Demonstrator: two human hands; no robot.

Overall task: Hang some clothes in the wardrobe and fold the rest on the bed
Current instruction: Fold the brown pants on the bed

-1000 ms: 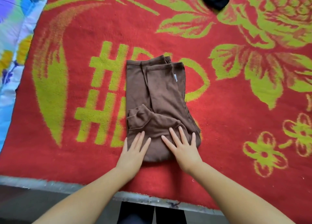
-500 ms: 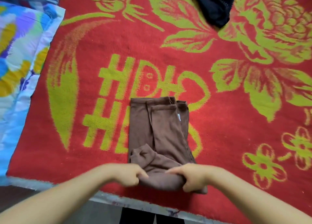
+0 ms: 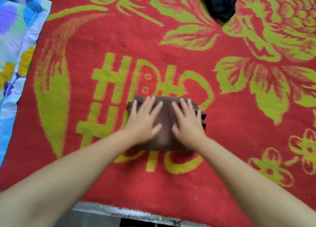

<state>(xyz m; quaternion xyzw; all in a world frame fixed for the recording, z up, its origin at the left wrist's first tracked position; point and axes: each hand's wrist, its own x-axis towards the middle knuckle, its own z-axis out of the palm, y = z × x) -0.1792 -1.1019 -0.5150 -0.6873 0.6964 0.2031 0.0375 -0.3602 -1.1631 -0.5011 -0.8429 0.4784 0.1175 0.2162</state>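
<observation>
Left hand [image 3: 144, 119] and right hand [image 3: 187, 122], fingers spread flat, press the folded brown garment [image 3: 166, 124] onto the red blanket [image 3: 222, 141], likely flattening its fold.

Red blanket [image 3: 222, 124] bears brown garment [image 3: 166, 124]

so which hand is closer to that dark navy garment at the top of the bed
Right. The right hand presses the folded brown garment below the dark navy garment; the left hand lies farther left.

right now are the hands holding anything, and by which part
Nothing is gripped. The left hand and right hand lie flat, fingers straight, pressing on top of the folded brown garment on the red blanket.
</observation>
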